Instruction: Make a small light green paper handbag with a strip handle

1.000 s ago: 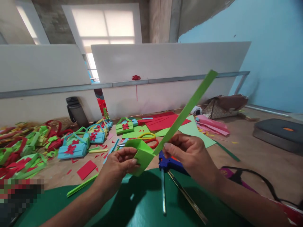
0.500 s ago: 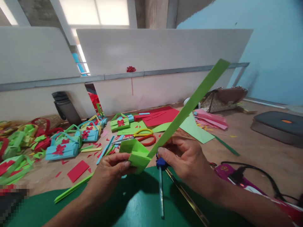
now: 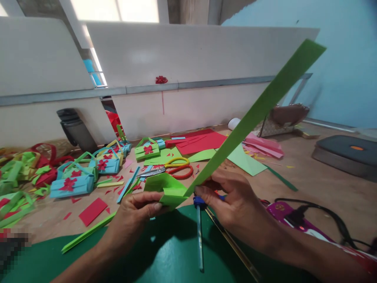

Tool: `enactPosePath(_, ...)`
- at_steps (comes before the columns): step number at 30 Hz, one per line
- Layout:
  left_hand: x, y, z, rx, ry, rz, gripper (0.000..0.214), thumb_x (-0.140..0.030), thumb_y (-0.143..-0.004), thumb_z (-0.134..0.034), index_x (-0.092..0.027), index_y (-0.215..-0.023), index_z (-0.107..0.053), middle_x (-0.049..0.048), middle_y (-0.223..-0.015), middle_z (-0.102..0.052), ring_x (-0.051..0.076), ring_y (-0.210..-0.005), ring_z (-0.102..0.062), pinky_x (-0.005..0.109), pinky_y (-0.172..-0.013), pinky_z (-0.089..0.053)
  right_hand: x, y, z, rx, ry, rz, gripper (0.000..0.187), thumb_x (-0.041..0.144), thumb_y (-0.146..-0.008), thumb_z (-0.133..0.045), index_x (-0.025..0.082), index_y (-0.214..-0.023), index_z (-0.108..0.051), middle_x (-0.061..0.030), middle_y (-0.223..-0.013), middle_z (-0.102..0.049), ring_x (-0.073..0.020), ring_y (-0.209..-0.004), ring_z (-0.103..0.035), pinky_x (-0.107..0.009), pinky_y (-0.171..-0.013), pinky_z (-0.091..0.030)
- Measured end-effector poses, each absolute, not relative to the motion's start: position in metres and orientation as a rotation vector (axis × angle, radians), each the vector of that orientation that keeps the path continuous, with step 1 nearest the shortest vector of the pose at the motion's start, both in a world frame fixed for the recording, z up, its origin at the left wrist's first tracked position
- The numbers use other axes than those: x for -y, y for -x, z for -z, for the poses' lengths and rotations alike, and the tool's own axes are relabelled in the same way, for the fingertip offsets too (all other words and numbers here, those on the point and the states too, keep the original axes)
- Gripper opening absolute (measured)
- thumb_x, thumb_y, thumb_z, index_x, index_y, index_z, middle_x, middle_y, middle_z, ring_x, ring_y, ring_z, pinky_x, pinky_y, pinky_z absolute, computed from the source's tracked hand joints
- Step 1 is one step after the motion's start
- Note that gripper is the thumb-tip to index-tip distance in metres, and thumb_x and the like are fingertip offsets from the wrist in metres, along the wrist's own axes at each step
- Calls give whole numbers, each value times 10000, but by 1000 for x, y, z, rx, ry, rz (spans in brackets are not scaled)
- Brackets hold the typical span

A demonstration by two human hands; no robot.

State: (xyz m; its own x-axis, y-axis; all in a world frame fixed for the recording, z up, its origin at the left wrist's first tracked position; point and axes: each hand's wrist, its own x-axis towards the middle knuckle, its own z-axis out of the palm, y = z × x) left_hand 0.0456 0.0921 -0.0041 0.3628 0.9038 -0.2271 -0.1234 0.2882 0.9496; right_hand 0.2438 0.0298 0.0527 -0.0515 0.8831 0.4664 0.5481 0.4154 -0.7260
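My left hand (image 3: 137, 216) pinches a folded bright green paper box shape (image 3: 172, 192) between thumb and fingers. From its right corner a long green paper strip (image 3: 250, 122) slants up to the right. My right hand (image 3: 235, 200) is closed on the low end of that strip, close to the folded paper. Just below the right fingers is a blue tool (image 3: 199, 202) with a clear rod (image 3: 200, 239) pointing toward me; its front is hidden. Scissors (image 3: 176, 171) with yellow and red handles lie behind the folded paper.
Small paper bags with red bows, such as a blue one (image 3: 72, 185), crowd the left beside a dark bottle (image 3: 76, 129). Red sheets (image 3: 200, 141) and pale green paper (image 3: 247, 161) lie behind. A purple power strip (image 3: 281, 210) with a black cable is at right. A green mat (image 3: 165, 259) lies in front.
The strip has swung its far end up and to the right, tilting over to show a darker face. My head view has dipped slightly; both hands keep their hold.
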Motion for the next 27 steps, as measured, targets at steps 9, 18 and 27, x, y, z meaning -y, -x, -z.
enactPosePath(9, -90, -46, 2, -959, -1063, -820, 227, -222, -578, -799, -154, -788, -743, 87, -772, -745, 223, -738, -694, 299, -712, -531, -28, -242, -52, 1786, 1263, -337, 173, 93, -803, -492, 195, -673, -543, 10, -669, -557, -129, -633, -512, -277, -712, -467)
enactPosePath(18, -90, -47, -2, -962, -1107, -825, 211, -208, -572, -794, -149, -770, -750, 76, -738, -744, 184, -684, -682, 243, -658, -522, -29, -241, -52, 1801, 1275, -313, 192, 97, -804, -495, 200, -644, -519, 17, -644, -536, -124, -606, -501, -268, -701, -468)
enactPosePath(27, -89, -46, 2, -948, -1095, -815, 193, -181, -622, -770, -144, -809, -743, 82, -809, -748, 188, -753, -683, 261, -730, -516, -29, -242, -48, 1809, 1274, -274, 152, 119, -813, -525, 186, -677, -530, 8, -685, -571, -126, -652, -543, -236, -603, -439)
